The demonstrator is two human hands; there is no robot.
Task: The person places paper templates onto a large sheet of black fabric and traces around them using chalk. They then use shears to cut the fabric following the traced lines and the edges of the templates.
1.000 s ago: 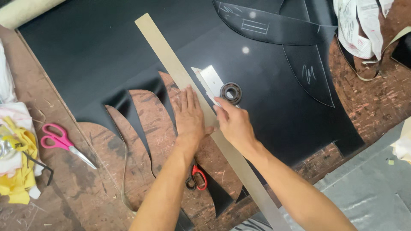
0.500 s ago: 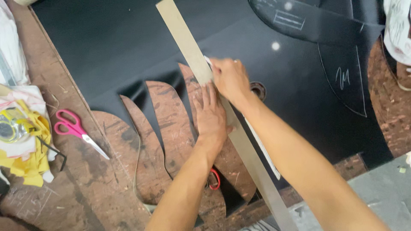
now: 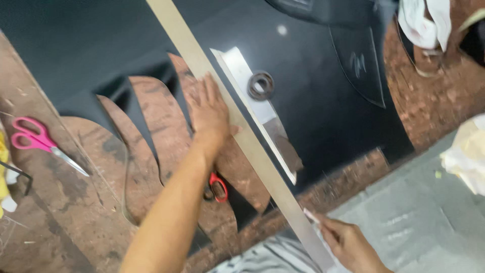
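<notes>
Count: 1 long straightedge (image 3: 237, 131), 1 black sheet (image 3: 91, 45), 1 ring-shaped weight (image 3: 260, 85), 1 clear pattern strip (image 3: 257, 114), 2 scissors – pink-handled scissors (image 3: 38, 142) and red-handled scissors (image 3: 217, 186).

Left hand (image 3: 209, 108): flat, fingers stretched out & slightly spread, palm down, pressing on the straightedge's left edge and the sheet beside it. Grips nothing.

Right hand (image 3: 348, 245): at 5 o'clock, near the frame bottom, fingers curled, pinching a small pale piece (image 3: 312, 216) against the straightedge's lower end. What the piece is: can't tell, too blurred.

Straightedge runs diagonal from 12 o'clock down to 5 o'clock, lying across the black sheet. The clear strip lies just beside it on its right, parallel, w/ the ring weight sitting on its upper part.

Around: wavy cut-outs in the sheet at 9 o'clock of the left hand show the brown worktable (image 3: 60, 217). Red-handled scissors are partly hidden under the left forearm. Pink ones lie well apart at 9 o'clock on bare table. Dark cut panel (image 3: 361, 63) at 1 o'clock w/ chalk marks. White cloth (image 3: 422, 23) top right; pale bundle (image 3: 467, 154) at 3 o'clock.
</notes>
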